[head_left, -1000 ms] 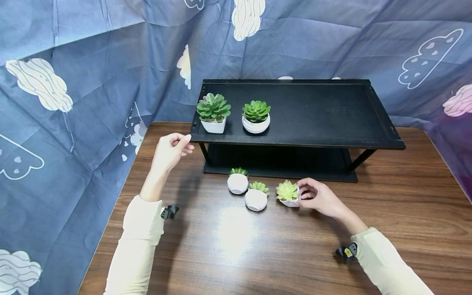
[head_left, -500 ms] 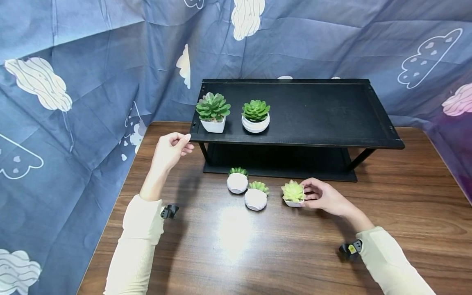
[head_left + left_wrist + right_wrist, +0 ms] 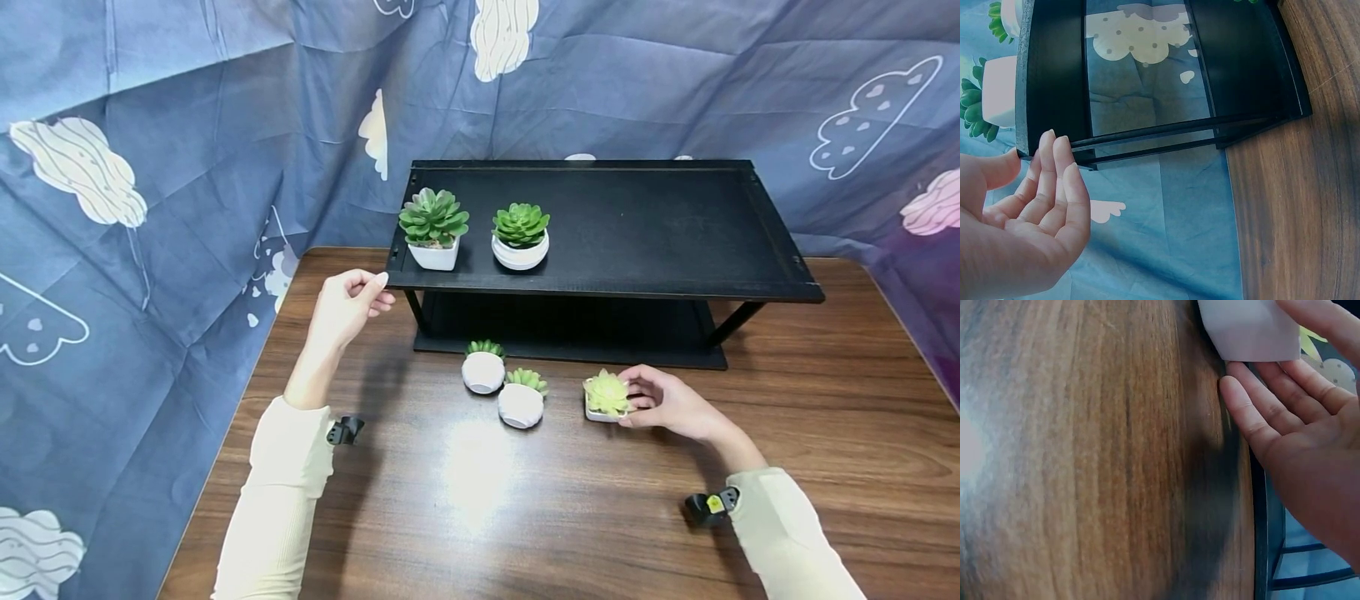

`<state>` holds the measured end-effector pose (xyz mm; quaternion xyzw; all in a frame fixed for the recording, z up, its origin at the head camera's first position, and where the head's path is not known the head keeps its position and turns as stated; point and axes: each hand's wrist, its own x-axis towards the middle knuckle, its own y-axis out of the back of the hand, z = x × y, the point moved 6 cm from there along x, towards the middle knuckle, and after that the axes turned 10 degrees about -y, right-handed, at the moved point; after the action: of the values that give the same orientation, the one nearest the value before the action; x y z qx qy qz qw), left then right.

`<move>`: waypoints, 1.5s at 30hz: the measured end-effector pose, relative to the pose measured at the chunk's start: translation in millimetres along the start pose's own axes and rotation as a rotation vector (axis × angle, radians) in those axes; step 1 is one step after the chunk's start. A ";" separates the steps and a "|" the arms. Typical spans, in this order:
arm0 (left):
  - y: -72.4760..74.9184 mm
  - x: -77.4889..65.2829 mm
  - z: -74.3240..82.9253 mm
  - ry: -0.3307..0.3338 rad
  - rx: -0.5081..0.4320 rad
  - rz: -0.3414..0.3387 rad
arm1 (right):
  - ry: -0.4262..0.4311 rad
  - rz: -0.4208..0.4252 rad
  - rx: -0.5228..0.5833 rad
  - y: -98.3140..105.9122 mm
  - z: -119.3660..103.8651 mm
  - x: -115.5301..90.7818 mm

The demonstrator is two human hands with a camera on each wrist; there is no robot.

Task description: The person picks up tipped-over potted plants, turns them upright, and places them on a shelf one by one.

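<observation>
My left hand [image 3: 345,310] pinches the front left corner of the black two-tier shelf [image 3: 660,225], thumb above the board and fingertips under it in the left wrist view. My right hand [image 3: 667,404] holds a pale yellow-green potted succulent [image 3: 607,393] by its small white square pot [image 3: 1250,331], between thumb and fingers. The pot is at the table in front of the shelf; whether it touches the wood cannot be told. To its left are two white round pots with succulents, one darker green [image 3: 483,372] and one lighter green [image 3: 521,406].
On the upper board stand a large succulent in a square white pot [image 3: 433,254] and another in a round white pot [image 3: 521,250]. Blue cloth [image 3: 637,83] with cloud prints hangs behind. A wooden table [image 3: 420,500] carries everything.
The right hand has moved slightly right with the pale succulent, whose top has tipped toward the camera. The left hand, the shelf and the other pots stay in place.
</observation>
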<state>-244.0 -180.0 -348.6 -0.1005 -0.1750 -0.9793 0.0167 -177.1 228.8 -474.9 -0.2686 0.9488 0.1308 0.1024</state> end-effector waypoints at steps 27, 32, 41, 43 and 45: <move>0.2 -1.4 1.4 0.004 0.005 -0.004 | 0.172 0.050 0.010 -0.5 10.1 -4.9; 0.5 -0.8 0.7 -0.013 -0.002 0.003 | 0.167 0.090 -0.026 -0.9 10.1 -5.3; -0.5 -0.8 0.3 0.005 0.001 0.000 | 0.178 0.090 -0.043 -2.6 8.0 -5.3; -0.4 -0.8 0.0 0.007 0.001 0.001 | 0.186 0.088 -0.043 -2.9 6.8 -5.4; -0.4 -1.0 0.4 0.008 0.002 0.003 | 0.199 0.082 -0.039 -3.3 6.1 -5.8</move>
<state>-242.9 -179.5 -348.6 -0.0968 -0.1760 -0.9794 0.0189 -169.7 230.7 -479.8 -0.2431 0.9618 0.1261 -0.0030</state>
